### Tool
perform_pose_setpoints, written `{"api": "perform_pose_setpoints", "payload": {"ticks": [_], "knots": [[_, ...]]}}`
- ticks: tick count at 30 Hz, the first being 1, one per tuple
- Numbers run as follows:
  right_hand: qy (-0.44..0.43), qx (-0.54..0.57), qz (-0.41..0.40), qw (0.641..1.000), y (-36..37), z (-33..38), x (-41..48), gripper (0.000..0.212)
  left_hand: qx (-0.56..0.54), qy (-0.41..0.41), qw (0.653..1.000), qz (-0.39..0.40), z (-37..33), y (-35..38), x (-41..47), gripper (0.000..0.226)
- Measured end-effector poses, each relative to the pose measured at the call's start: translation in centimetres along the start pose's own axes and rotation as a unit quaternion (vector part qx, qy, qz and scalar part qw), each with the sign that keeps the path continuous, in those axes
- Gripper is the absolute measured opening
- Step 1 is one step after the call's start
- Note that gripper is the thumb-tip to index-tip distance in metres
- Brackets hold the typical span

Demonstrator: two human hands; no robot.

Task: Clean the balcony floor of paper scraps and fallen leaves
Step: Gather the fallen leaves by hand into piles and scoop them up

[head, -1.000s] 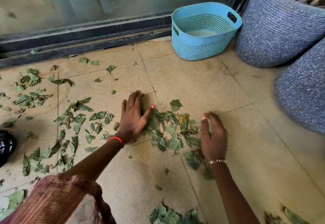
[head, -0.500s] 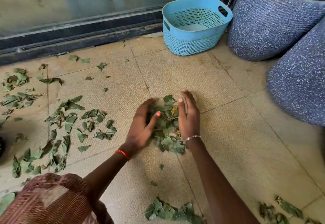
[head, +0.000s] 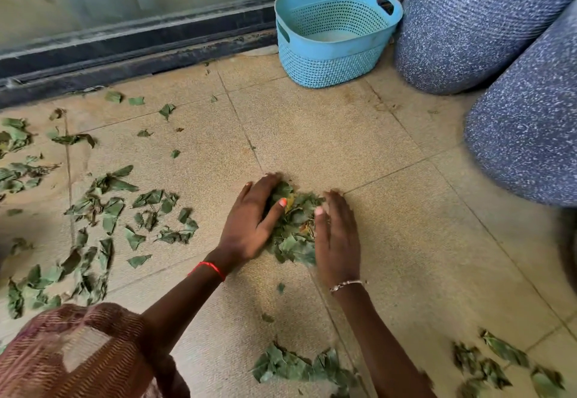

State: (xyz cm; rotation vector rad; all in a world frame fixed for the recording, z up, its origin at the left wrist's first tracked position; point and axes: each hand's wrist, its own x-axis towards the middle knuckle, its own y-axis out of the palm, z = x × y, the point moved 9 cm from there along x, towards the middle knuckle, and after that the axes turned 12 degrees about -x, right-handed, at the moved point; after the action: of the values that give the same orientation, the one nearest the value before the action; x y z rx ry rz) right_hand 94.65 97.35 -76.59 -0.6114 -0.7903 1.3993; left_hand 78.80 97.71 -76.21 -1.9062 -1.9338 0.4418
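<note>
A heap of green leaf pieces (head: 293, 235) lies on the beige floor tiles, pressed between my two hands. My left hand (head: 251, 222), with a red thread at the wrist, cups the heap's left side, thumb laid over the leaves. On the heap's right side, my right hand (head: 338, 241), wearing a thin bracelet, stands on edge with fingers together. Both hands rest on the floor. Several loose leaves (head: 103, 207) are scattered to the left. No paper scraps show.
A turquoise perforated basket (head: 327, 66) stands by the sliding-door track (head: 125, 54). Two large speckled blue planters (head: 468, 32) (head: 524, 135) stand on the right. More leaves lie close to me (head: 299, 366) and at the lower right (head: 499, 363). My clothed knee (head: 62, 354) is at the lower left.
My hands swept inward from wide apart, gathering the spread leaves into one tight heap between them. The view shifted slightly.
</note>
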Motion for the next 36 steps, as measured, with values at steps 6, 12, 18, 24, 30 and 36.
{"api": "perform_pose_setpoints", "payload": {"ticks": [6,12,18,24,30,36], "knots": [[-0.013,-0.016,-0.027,0.999,2.1,3.5,-0.2,0.051,-0.062,0.005,0.998,-0.031,-0.9,2.4,-0.8,0.064],[0.108,0.248,-0.042,0.962,2.6,3.4,-0.5,0.040,-0.351,-0.098,0.925,-0.106,-0.7,2.9,-1.2,0.049],[0.245,0.466,-0.024,0.850,4.0,3.1,-1.5,0.018,-0.552,-0.180,0.801,-0.141,0.0,3.4,-1.7,0.021],[0.090,0.335,-0.028,0.937,2.6,6.4,-1.8,0.022,-0.709,-0.209,0.657,-0.145,0.8,3.6,-2.3,0.017],[-0.061,0.149,0.040,0.986,3.1,10.0,-0.9,0.040,-0.794,-0.211,0.558,-0.114,0.9,3.8,-3.7,0.047],[-0.187,-0.138,0.021,0.973,3.4,12.6,-0.7,0.055,-0.825,-0.203,0.511,-0.132,0.1,2.9,-4.2,0.075]]}}
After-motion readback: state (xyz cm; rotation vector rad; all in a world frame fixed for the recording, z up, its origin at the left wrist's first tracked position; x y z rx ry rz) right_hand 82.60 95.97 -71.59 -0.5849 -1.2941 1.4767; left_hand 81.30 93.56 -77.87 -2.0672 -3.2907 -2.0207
